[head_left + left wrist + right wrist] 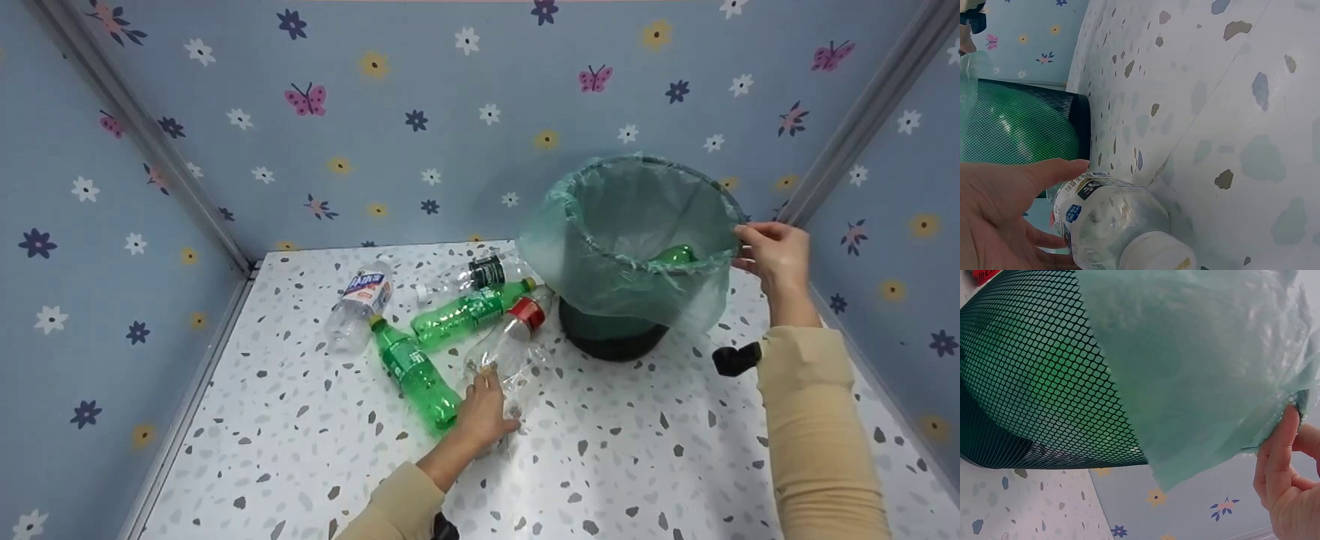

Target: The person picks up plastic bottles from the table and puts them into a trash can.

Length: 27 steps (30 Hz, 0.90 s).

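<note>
Pinching lined bin's rim with right hand, green bottle inside, left hand gripping clear bottle

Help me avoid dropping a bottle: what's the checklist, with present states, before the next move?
1. Bin held: ok; the right hand pinches its rim.
2. Liner over the rim: ok; it drapes down outside.
3. Bin mouth open: ok; a green bottle shows inside, with room around it.
4. Clear bottle capped: ok; its white cap is on.
5. Left hand firmly on that bottle: cannot tell; it is at the bottle's side, but pressure doesn't show.
6. All bottles binned: not ok; a red-labelled bottle and others lie outside.
</note>
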Each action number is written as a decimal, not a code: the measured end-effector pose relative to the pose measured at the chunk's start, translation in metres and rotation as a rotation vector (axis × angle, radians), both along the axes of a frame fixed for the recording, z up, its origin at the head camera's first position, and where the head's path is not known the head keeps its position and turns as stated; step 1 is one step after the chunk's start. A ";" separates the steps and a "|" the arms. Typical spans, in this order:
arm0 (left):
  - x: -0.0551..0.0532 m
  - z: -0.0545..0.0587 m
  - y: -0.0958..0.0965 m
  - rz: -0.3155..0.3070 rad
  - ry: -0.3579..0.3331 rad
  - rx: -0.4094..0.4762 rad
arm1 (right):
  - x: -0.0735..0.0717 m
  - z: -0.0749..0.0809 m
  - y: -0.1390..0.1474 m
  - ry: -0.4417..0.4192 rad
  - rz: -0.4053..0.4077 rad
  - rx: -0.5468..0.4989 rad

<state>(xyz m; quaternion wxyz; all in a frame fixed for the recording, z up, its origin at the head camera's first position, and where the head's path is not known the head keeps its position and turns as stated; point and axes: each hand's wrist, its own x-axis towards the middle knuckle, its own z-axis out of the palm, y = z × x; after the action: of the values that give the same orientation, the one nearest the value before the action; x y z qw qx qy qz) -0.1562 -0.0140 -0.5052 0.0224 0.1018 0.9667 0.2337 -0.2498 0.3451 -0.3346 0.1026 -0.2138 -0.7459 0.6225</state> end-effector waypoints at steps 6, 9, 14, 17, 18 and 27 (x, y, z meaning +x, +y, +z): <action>0.003 -0.003 0.001 0.014 -0.010 -0.039 | 0.000 -0.001 -0.001 0.029 -0.006 -0.009; 0.004 -0.004 0.001 0.016 -0.013 -0.045 | -0.002 -0.001 -0.001 0.031 -0.011 -0.001; 0.004 -0.006 0.001 0.023 0.004 -0.040 | -0.002 -0.003 0.000 0.015 -0.003 0.013; 0.005 -0.007 0.001 0.028 0.013 -0.029 | -0.002 -0.003 0.000 0.013 -0.002 0.017; 0.005 -0.006 0.001 0.028 0.015 -0.025 | -0.001 -0.003 0.001 0.014 -0.002 0.013; 0.008 -0.002 -0.003 0.025 0.033 0.061 | 0.001 -0.001 0.000 0.026 0.000 0.015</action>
<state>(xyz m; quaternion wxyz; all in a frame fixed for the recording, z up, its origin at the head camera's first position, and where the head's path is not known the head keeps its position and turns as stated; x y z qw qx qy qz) -0.1483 -0.0169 -0.5072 0.0005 0.0943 0.9606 0.2614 -0.2490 0.3450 -0.3360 0.1138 -0.2048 -0.7490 0.6197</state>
